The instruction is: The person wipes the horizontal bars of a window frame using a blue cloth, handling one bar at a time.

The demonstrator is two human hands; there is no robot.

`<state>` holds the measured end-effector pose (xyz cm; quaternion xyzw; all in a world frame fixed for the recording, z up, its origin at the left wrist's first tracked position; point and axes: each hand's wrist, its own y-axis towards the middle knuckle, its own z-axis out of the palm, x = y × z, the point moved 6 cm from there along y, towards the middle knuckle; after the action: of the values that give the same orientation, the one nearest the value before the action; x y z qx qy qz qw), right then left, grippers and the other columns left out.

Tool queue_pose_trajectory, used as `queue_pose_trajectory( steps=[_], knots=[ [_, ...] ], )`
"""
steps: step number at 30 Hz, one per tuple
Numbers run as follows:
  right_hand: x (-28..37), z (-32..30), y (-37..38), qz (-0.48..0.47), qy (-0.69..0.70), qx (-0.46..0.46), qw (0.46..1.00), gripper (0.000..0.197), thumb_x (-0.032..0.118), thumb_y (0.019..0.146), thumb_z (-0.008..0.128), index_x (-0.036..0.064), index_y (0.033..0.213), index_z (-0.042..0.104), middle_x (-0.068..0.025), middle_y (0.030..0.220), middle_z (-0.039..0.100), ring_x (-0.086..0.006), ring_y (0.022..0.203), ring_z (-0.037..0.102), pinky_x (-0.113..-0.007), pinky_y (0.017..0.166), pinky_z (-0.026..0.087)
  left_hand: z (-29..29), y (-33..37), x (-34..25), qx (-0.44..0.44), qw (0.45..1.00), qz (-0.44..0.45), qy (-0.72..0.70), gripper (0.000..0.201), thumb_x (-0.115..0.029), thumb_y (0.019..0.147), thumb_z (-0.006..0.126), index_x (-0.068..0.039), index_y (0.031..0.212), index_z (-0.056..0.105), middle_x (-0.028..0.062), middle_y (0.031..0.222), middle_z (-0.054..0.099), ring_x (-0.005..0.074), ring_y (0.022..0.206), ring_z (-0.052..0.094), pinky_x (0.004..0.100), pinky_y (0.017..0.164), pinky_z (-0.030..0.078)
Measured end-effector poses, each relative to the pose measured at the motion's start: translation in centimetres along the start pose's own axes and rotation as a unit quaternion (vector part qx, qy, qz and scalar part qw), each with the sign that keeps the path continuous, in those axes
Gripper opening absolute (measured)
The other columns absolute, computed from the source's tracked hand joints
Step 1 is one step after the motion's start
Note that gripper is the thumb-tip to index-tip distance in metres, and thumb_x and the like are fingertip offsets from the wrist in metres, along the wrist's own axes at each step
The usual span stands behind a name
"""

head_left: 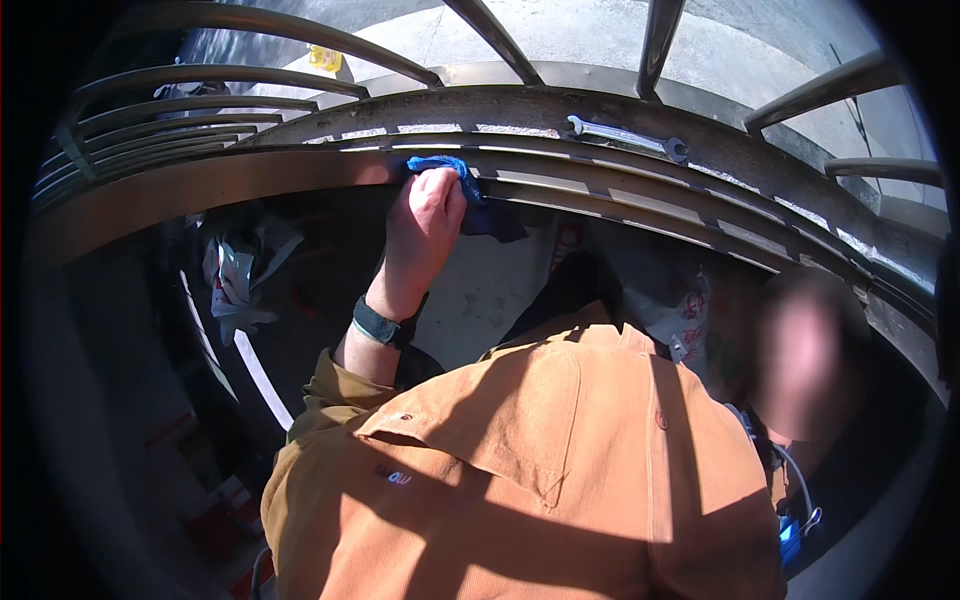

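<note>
My left hand (432, 205), a dark band round its wrist, is closed on a bunched blue cloth (436, 163). It presses the cloth against a long metal rail (270, 178), and part of the cloth hangs below the rail's edge. On the ledge beyond, to the right of this hand, lies a silver combination wrench (630, 136). At the right, beside my jacket, a smeared skin-coloured shape (803, 345) seems to be my right hand. Its fingers cannot be made out.
Metal bars (500, 45) stand along the far side of the ledge. Beyond them a yellow object (325, 58) sits outside. Crumpled plastic (235, 275) lies low at the left, and a whitish bag (675, 315) lies under the rail. A cable (797, 478) hangs at the right by a blue object (789, 540).
</note>
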<state>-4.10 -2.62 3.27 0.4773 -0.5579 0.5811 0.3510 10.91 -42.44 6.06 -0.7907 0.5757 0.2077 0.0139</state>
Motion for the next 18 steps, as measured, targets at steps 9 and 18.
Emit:
queue_pose_trajectory(
  steps=[9,18],
  knots=[
    [-0.7,-0.5,-0.2,-0.002,-0.001,-0.002,1.000,0.017,0.000,0.085,0.050,-0.0083,0.099,0.055,-0.0090,0.072,0.059,-0.0126,0.059,0.055,-0.021,0.052,0.045,3.8,0.9,-7.4,0.054,0.992,0.080,-0.085,0.010,0.001,0.076,0.059,-0.002,0.086,0.057,0.0113,0.077,0.057,0.0289,0.070,0.056,0.0353,0.061,0.046],
    [1.5,-2.5,-2.2,0.001,-0.008,-0.023,1.000,0.019,0.002,0.087,0.047,-0.0071,0.104,0.050,-0.0090,0.069,0.055,-0.0135,0.057,0.050,-0.023,0.052,0.043,8.2,2.7,-19.0,-0.007,0.874,0.177,-0.453,0.014,0.001,0.077,0.060,-0.003,0.090,0.055,0.0113,0.079,0.057,0.0284,0.073,0.057,0.0331,0.066,0.047]
  ],
)
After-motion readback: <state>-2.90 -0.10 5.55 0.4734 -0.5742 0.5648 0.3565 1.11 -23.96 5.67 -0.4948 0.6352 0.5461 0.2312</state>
